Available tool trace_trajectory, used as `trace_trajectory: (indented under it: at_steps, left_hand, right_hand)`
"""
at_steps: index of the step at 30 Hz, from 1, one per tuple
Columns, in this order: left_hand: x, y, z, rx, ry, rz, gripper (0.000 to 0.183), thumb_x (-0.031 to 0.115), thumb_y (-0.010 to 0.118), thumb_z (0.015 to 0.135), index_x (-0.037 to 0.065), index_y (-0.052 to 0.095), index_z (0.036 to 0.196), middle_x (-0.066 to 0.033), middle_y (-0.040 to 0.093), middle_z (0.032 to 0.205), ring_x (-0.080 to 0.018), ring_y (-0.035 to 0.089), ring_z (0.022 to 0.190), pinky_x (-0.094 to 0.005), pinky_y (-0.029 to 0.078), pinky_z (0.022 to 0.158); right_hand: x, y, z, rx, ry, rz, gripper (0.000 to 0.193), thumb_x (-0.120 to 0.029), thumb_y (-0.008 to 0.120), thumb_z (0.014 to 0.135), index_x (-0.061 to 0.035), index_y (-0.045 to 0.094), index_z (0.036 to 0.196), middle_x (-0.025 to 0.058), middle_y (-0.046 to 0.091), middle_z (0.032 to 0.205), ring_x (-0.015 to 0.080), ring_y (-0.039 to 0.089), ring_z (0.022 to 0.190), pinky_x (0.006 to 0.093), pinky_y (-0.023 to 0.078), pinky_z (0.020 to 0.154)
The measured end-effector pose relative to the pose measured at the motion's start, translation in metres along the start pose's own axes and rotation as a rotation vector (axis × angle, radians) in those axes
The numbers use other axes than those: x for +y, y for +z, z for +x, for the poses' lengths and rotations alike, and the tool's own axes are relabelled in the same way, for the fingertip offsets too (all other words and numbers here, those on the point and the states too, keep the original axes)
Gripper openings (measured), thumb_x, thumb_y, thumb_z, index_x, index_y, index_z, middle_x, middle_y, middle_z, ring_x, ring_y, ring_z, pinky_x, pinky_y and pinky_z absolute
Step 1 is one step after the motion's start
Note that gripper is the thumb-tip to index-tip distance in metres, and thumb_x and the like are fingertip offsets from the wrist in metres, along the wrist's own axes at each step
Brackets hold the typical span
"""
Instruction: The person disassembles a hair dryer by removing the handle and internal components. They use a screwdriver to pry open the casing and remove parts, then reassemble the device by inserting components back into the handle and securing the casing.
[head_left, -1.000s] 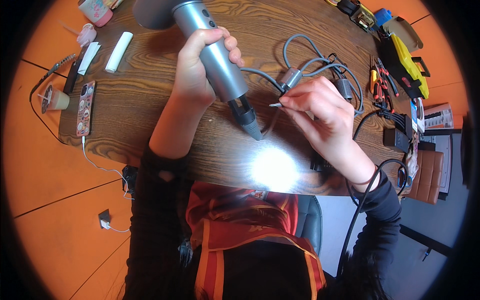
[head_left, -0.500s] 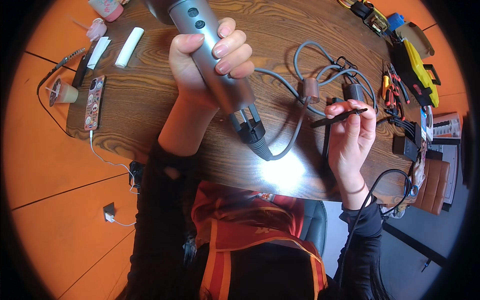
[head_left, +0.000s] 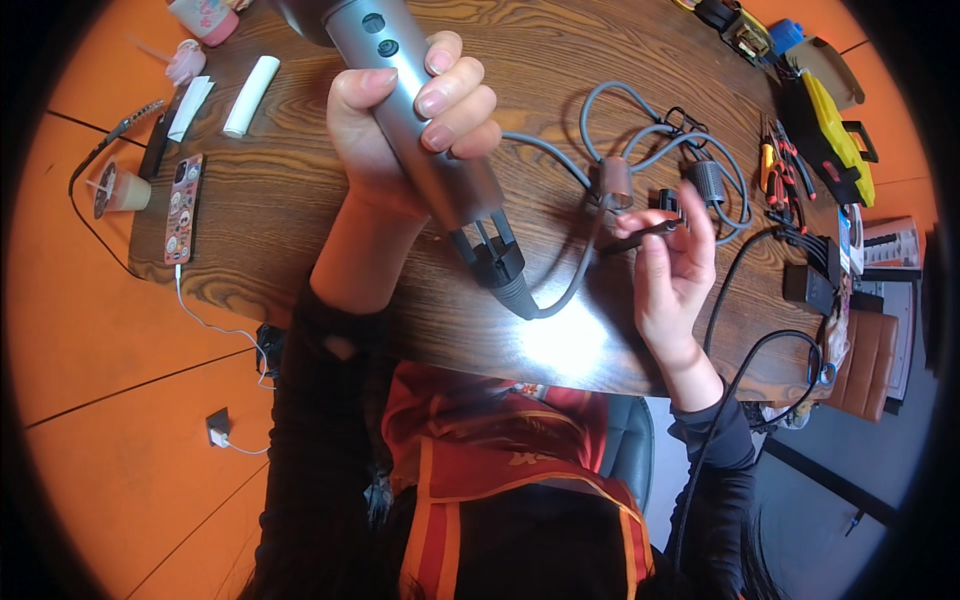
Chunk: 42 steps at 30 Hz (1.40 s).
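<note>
Left hand grips a hair dryer, right hand a dark tool. Cord end seems mid-work, next needing steady aim.

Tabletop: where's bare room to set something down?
Table: left, between phone and left hand; far middle, between device and cable loops. Crowded: right side, with the loops, right hand, pliers, toolbox and black box.

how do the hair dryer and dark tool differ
The gray hair dryer is thick, the dark tool slim. The left hand wraps the hair dryer; the right hand pinches the tool. A cord leaves the hair dryer; none shows on the tool. Both are held over the table.
</note>
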<state>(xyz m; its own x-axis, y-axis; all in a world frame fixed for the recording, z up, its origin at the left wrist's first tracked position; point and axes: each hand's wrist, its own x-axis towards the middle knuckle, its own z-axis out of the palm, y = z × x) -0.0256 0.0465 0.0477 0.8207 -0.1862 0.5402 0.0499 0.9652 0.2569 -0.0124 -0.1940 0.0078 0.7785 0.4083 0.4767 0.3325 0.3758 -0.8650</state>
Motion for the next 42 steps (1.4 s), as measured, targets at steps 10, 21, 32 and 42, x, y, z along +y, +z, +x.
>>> trace_trajectory:
  at_steps: [10,21,32,42]
  left_hand:
    - [0.001,-0.004,0.0,-0.001,0.014,-0.024,0.02,0.014,0.054,0.074,0.006,0.038,0.084,-0.0017,0.045,0.07,-0.0113,0.046,0.058,-0.0247,0.039,0.058]
    - [-0.006,-0.003,-0.001,0.128,-0.002,0.1,0.022,0.023,0.05,0.074,0.006,0.043,0.086,-0.0011,0.043,0.067,-0.0123,0.043,0.056,-0.0277,0.038,0.056]
    - [-0.009,0.002,-0.001,0.174,0.003,0.167,0.025,0.025,0.049,0.073,0.005,0.044,0.086,-0.0038,0.044,0.066,-0.015,0.043,0.054,-0.0313,0.039,0.055]
    - [-0.015,0.013,-0.001,0.293,0.009,0.403,0.025,0.024,0.05,0.075,0.005,0.041,0.088,-0.0023,0.043,0.068,-0.0122,0.042,0.055,-0.0268,0.038,0.055]
  right_hand:
    - [-0.012,-0.004,0.012,0.083,-0.023,0.22,0.024,-0.001,0.04,0.091,0.0021,0.047,0.114,0.0221,0.051,0.116,0.0298,0.054,0.105,0.0367,0.044,0.09]
    - [-0.042,0.035,0.003,-0.11,0.011,-0.1,0.024,-0.018,0.046,0.088,0.0027,0.053,0.097,0.0132,0.061,0.077,0.0154,0.059,0.066,0.0315,0.049,0.076]
    - [-0.063,0.052,0.006,-0.116,0.06,-0.406,0.019,-0.003,0.063,0.077,-0.0042,0.047,0.067,0.007,0.059,0.059,0.0122,0.06,0.053,0.0251,0.049,0.055]
    - [-0.067,0.064,0.016,-0.079,0.027,-0.628,0.025,-0.007,0.07,0.074,-0.0048,0.048,0.063,0.0033,0.054,0.052,0.0096,0.05,0.042,0.0208,0.038,0.04]
